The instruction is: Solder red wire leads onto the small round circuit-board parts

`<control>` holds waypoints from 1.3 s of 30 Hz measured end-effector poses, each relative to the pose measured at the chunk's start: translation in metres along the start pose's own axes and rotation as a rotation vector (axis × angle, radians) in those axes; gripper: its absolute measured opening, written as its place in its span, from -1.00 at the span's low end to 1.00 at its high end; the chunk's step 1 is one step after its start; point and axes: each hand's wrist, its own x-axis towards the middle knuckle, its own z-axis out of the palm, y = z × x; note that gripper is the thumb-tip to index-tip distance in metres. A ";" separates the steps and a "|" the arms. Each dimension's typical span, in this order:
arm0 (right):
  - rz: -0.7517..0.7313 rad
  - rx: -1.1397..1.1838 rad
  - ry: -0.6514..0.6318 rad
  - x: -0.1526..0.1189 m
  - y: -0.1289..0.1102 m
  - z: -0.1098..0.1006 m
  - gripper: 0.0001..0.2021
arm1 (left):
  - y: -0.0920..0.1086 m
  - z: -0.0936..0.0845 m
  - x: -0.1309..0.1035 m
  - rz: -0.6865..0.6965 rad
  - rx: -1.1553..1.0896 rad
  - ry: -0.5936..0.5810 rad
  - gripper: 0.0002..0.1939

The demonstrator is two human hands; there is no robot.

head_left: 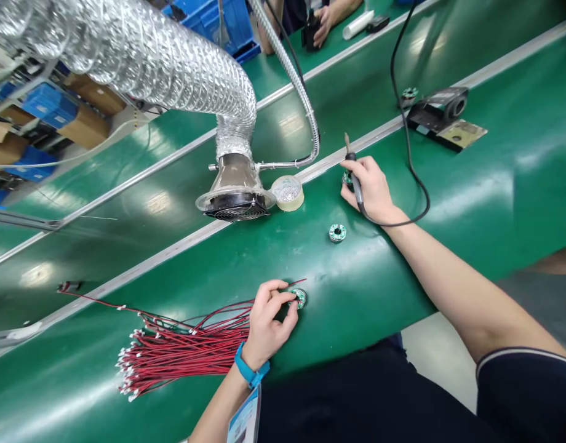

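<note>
My left hand (271, 317), with a blue band at its wrist, is closed in a pinch on a thin red wire (298, 283) at a small round green circuit board (301, 298) lying on the table. The fingertips partly hide the board. My right hand (373, 187) is closed around a soldering iron (357, 184), its tip pointing up and away. Another round board (346, 178) shows by the right fingers; whether they grip it I cannot tell. Between the hands sits a third round board (337, 232). Red and black wires with white connectors (186, 351) lie bundled beside my left hand.
A foil duct (163, 55) ends in a fan hood (237, 191) above the table. Near it is a tape roll (287, 192). The iron's cable (410, 147) loops past my right wrist. A black stand (442, 117) is at right. Across the bench is another person's hand (326, 24).
</note>
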 end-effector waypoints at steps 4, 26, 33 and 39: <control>-0.028 0.046 -0.047 -0.048 -0.019 -0.026 -0.48 | 0.001 -0.004 0.006 0.086 0.023 -0.070 -0.93; 0.150 0.600 0.152 -0.184 -0.195 -0.077 -0.68 | 0.010 0.002 0.006 0.115 0.093 -0.086 -0.88; 0.069 0.600 0.125 -0.182 -0.194 -0.074 -0.67 | 0.008 0.002 0.004 0.127 0.144 -0.105 -0.89; 0.079 0.625 0.134 -0.182 -0.194 -0.074 -0.68 | 0.012 0.002 0.005 0.173 0.190 -0.092 -0.89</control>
